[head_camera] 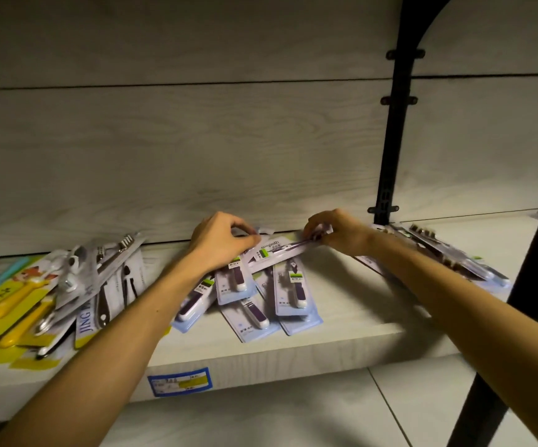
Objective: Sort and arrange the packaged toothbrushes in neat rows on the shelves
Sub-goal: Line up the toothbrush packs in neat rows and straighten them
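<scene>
Pale wood shelf (pixel 342 337); panelled back wall (pixel 196 140)

Two bare forearms enter from the lower edge of the frame, one from the lower left, the other from the lower right. No sleeve covers either up to the frame edge. The left hand (pixel 221 241) and right hand (pixel 338 232), at centre frame, wear no gloves, rings, watch or wristband. Fingernails look short and plain, though blur hides finer detail.
</scene>
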Demonstrator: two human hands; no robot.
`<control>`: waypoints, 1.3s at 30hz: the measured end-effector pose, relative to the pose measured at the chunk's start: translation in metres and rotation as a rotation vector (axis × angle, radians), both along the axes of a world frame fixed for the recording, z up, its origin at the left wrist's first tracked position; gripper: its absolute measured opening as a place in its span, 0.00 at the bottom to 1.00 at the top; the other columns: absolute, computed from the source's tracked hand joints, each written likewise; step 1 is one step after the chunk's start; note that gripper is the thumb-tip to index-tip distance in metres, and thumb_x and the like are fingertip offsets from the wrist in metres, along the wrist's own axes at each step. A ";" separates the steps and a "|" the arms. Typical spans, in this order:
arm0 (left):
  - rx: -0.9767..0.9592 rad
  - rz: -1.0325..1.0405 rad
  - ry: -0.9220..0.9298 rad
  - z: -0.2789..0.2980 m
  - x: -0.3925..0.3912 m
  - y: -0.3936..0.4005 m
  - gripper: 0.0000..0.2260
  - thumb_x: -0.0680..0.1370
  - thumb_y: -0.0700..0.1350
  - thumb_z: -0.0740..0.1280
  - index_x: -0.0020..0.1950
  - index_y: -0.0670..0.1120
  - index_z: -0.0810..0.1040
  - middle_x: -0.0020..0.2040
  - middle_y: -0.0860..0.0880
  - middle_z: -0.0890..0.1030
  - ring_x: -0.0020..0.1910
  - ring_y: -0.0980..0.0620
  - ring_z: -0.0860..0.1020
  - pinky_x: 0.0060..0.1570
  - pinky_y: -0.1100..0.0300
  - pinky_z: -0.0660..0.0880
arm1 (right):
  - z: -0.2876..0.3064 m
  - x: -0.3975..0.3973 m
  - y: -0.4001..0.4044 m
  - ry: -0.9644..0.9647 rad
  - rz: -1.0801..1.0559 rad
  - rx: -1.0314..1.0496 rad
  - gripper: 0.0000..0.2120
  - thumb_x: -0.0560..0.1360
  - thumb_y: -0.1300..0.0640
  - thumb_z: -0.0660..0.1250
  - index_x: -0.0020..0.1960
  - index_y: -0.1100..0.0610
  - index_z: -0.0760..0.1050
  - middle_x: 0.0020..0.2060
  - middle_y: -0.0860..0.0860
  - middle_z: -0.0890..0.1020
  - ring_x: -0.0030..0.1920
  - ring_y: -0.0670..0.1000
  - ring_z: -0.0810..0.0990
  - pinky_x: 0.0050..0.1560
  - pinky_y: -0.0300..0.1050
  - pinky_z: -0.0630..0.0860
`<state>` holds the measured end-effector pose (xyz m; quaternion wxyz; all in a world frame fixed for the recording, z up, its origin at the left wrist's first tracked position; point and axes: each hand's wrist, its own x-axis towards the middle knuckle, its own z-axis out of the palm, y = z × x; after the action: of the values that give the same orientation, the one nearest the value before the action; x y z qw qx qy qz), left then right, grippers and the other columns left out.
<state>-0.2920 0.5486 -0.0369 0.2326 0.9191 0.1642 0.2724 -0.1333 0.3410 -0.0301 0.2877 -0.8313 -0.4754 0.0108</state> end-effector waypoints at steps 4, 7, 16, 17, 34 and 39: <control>0.017 -0.139 -0.049 0.000 0.002 -0.007 0.07 0.74 0.51 0.75 0.50 0.52 0.87 0.54 0.55 0.84 0.55 0.55 0.80 0.58 0.55 0.76 | -0.004 0.008 0.013 0.007 -0.017 0.056 0.18 0.71 0.77 0.62 0.52 0.63 0.83 0.50 0.56 0.84 0.50 0.53 0.80 0.52 0.41 0.76; 0.016 -0.203 -0.050 -0.001 -0.004 -0.011 0.09 0.74 0.50 0.76 0.52 0.50 0.87 0.62 0.52 0.81 0.61 0.55 0.78 0.64 0.55 0.73 | 0.000 0.010 0.021 0.024 0.022 0.062 0.20 0.69 0.78 0.60 0.50 0.62 0.83 0.47 0.53 0.83 0.46 0.50 0.78 0.42 0.29 0.71; -0.084 0.022 -0.066 0.012 -0.001 0.000 0.07 0.70 0.49 0.79 0.46 0.51 0.88 0.47 0.54 0.86 0.48 0.53 0.84 0.54 0.50 0.79 | -0.004 0.015 0.030 0.004 0.102 0.081 0.19 0.68 0.76 0.62 0.43 0.54 0.81 0.49 0.55 0.84 0.52 0.54 0.81 0.55 0.46 0.76; -0.033 0.069 -0.036 0.016 -0.001 0.002 0.08 0.69 0.53 0.79 0.45 0.53 0.88 0.45 0.56 0.86 0.46 0.55 0.83 0.52 0.52 0.80 | -0.005 0.013 0.032 0.016 0.134 0.094 0.19 0.67 0.76 0.63 0.43 0.54 0.81 0.49 0.55 0.85 0.53 0.55 0.81 0.56 0.47 0.77; 0.041 -0.153 0.208 0.003 -0.006 0.022 0.14 0.71 0.54 0.78 0.55 0.54 0.85 0.51 0.59 0.85 0.54 0.61 0.82 0.62 0.50 0.77 | -0.020 -0.023 0.050 0.092 0.183 0.092 0.27 0.74 0.45 0.73 0.69 0.54 0.73 0.61 0.51 0.80 0.59 0.51 0.79 0.61 0.46 0.75; -0.068 -0.255 0.231 0.007 -0.012 0.017 0.16 0.74 0.36 0.75 0.62 0.42 0.82 0.61 0.49 0.82 0.64 0.55 0.78 0.70 0.56 0.71 | -0.018 -0.023 0.047 0.166 0.204 0.090 0.24 0.74 0.58 0.71 0.70 0.55 0.74 0.57 0.51 0.82 0.56 0.50 0.81 0.58 0.41 0.77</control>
<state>-0.3036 0.5652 -0.0295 0.2761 0.9492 0.0809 0.1277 -0.1567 0.3880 -0.0484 0.3604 -0.7612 -0.5321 0.0874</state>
